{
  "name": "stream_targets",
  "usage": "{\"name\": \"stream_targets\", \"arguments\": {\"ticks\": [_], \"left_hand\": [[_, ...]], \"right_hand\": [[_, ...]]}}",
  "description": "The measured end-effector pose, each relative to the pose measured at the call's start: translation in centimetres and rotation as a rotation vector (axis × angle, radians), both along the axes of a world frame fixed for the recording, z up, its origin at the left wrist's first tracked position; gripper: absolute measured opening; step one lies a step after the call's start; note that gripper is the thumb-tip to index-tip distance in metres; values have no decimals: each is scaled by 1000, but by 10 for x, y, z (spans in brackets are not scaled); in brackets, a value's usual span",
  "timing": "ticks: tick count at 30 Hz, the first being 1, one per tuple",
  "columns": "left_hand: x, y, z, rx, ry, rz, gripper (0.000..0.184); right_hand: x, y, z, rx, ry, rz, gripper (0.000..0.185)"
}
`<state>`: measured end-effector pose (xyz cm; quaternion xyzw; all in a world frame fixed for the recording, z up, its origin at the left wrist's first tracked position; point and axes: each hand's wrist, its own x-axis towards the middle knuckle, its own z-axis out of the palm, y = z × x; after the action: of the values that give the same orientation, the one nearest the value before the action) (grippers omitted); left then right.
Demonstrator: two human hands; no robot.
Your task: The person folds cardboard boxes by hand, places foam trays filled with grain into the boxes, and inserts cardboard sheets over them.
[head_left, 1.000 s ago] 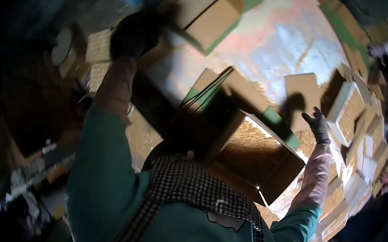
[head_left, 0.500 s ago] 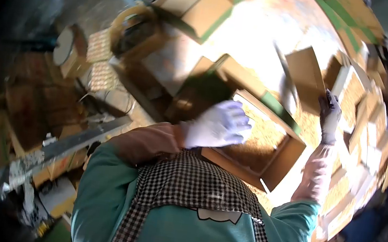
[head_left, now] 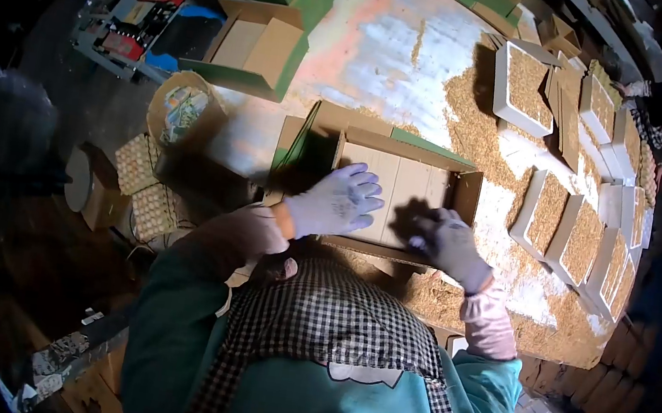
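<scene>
An open cardboard box (head_left: 467, 203) stands on the table in front of me, with a flat cardboard sheet (head_left: 409, 182) lying inside over its bottom. My left hand (head_left: 337, 201), in a white glove, is over the left part of the sheet with fingers spread and nothing in it. Over the right side of the box is my right hand (head_left: 449, 245), gloved too, its fingers bent down above the sheet near the front wall; whether it touches the sheet cannot be made out. A green-edged box (head_left: 294, 139) adjoins the open box on its left and back.
White trays filled with brown grains (head_left: 524, 90) stand in rows on the right of the table (head_left: 377, 45). Loose grains lie between them. A green box with open flaps (head_left: 255, 50), a round bin (head_left: 162, 105) and egg trays (head_left: 151, 208) are at the left.
The cardboard sheet now covers the grains inside the box. My right hand has come left from beside the trays to the box. The view has turned.
</scene>
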<state>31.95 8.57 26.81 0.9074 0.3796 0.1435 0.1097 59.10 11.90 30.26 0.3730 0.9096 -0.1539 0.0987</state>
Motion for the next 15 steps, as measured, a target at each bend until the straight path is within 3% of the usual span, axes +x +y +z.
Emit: {"name": "stream_targets", "arguments": {"ticks": [2,4,5,6,7,8,9,10,12,14,15], "left_hand": [[-31,-8,31,150,-177,203,48],[-57,-17,4,-397,-585,569,71],[-59,-18,-33,-899,-846,569,95],[-52,-16,-55,-1179,-823,697,110],[-36,-12,-73,-1094,-792,669,121],[-12,-4,-56,-969,-917,558,127],[1,0,-63,-819,-910,598,115],[6,-1,-77,-669,-823,734,103],[2,-4,-103,-525,-735,893,81],[-9,-5,-119,-594,-873,799,77],[-18,-3,-119,-661,-968,722,75]], "right_hand": [[37,2,15,-155,609,-540,43],[54,17,17,50,270,-666,46],[69,30,-27,-191,318,-513,56],[47,22,-43,-611,719,-522,65],[19,19,-44,-354,353,-338,69],[-1,17,-46,-83,1,-149,73],[13,24,-61,-96,210,-156,79],[29,35,-75,-240,413,-317,89],[57,39,-99,259,467,-454,90],[52,25,-131,-633,900,-855,83],[49,26,-127,-832,718,-803,75]]}}
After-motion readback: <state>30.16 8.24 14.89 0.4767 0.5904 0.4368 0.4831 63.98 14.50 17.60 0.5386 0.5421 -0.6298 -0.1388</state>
